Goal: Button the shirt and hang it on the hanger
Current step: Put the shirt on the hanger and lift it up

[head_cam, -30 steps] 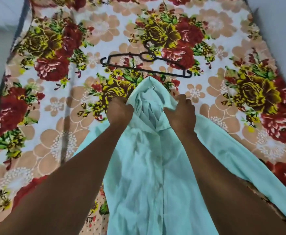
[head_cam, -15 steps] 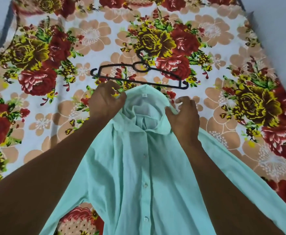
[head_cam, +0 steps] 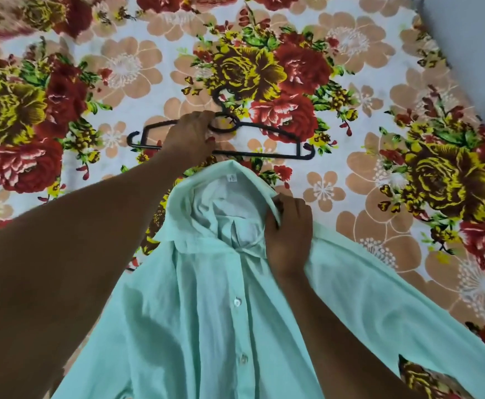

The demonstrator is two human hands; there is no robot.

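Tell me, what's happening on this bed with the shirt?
A person is getting a mint green shirt onto a black hanger. The shirt lies on a floral bedsheet with its visible front buttons done up. The right hand pinches the collar, while the left hand reaches over the hanger lying just beyond the collar.

The only marking I could find was a small white tag (head_cam: 231,177) sewn inside the back of the collar of the mint-green shirt (head_cam: 206,312). It bore tiny dark print, too small and blurred for me to read.
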